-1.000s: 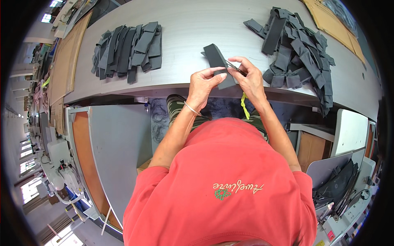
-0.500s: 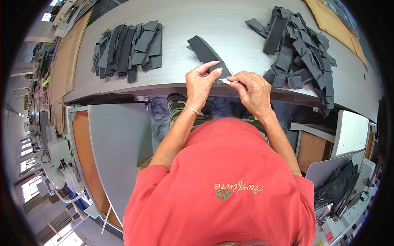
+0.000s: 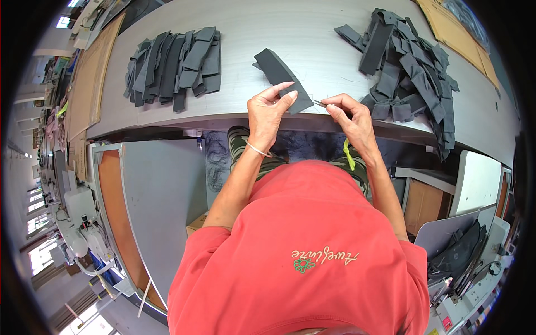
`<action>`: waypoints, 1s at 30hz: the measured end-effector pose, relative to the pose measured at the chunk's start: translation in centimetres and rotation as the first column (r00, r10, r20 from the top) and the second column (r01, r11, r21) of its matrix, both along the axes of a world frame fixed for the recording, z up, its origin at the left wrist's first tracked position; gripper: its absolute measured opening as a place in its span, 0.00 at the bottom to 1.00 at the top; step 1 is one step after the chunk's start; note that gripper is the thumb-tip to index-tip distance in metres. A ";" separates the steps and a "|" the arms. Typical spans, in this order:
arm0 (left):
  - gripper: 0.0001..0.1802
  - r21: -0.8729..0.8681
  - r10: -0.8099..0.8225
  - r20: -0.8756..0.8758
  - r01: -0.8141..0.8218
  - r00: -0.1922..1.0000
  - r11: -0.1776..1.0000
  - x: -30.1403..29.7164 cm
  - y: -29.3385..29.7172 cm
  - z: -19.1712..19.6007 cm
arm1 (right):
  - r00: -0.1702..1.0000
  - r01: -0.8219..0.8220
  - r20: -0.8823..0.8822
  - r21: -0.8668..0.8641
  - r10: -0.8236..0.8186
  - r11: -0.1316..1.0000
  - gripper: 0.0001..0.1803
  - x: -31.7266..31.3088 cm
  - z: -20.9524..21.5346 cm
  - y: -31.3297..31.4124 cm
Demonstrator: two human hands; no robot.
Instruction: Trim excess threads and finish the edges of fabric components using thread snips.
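Note:
Between the thumb and fingers of my left hand [image 3: 265, 114] is the near end of a dark grey fabric strip [image 3: 279, 71]. It runs away from me over the table, with a second layer showing at its far left edge. My right hand [image 3: 353, 120], just right of the strip's near corner, is closed on a slim pointed metal tool [image 3: 319, 103]. Its tip sits close beside the cloth; fingers hide the rest, so its kind is unclear. A bright yellow-green ribbon [image 3: 349, 155] hangs below this hand.
Left on the pale table [image 3: 240, 28] lies a row of dark grey fabric strips [image 3: 173, 67]. A looser heap of similar strips [image 3: 407, 72] spills over the front edge at right. Cardboard [image 3: 455, 33] lies at the far right. A grey cabinet [image 3: 162, 190] stands below at left.
My right hand has drawn back slightly to the right from the strip's corner, bringing the tool's tip into view. The yellow-green ribbon now shows beneath it. My left hand keeps its pinch.

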State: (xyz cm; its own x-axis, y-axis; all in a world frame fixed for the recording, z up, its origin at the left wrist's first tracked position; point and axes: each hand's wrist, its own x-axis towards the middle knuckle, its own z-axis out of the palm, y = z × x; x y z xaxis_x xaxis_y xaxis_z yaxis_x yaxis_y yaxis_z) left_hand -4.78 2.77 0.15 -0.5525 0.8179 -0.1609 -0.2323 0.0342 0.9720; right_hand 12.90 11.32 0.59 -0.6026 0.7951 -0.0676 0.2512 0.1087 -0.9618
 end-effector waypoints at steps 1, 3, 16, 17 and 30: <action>0.15 -0.001 -0.001 0.000 0.001 1.000 1.000 0.0 0.0 0.0 | 1.000 -0.003 -0.019 0.012 0.003 1.000 0.09 -0.2 0.1 -0.1; 0.15 0.000 -0.021 0.030 0.021 0.999 1.000 0.1 -0.1 0.1 | 0.999 -0.006 -0.039 0.024 0.007 1.000 0.10 -0.4 0.2 -0.3; 0.15 0.051 -0.029 0.261 0.016 0.965 0.999 0.0 0.1 0.3 | 0.991 0.125 -0.102 0.417 -0.090 0.900 0.10 -1.5 1.9 -1.0; 0.15 0.054 -0.058 0.257 0.045 0.965 0.997 -0.2 0.1 0.2 | 0.983 0.137 -0.168 0.435 -0.070 0.890 0.10 -1.9 2.5 -1.2; 0.20 0.192 -0.362 -0.291 0.425 0.886 0.885 -0.2 1.1 4.3 | 0.923 0.087 -0.374 -0.019 -0.088 0.996 0.09 -2.8 3.3 1.3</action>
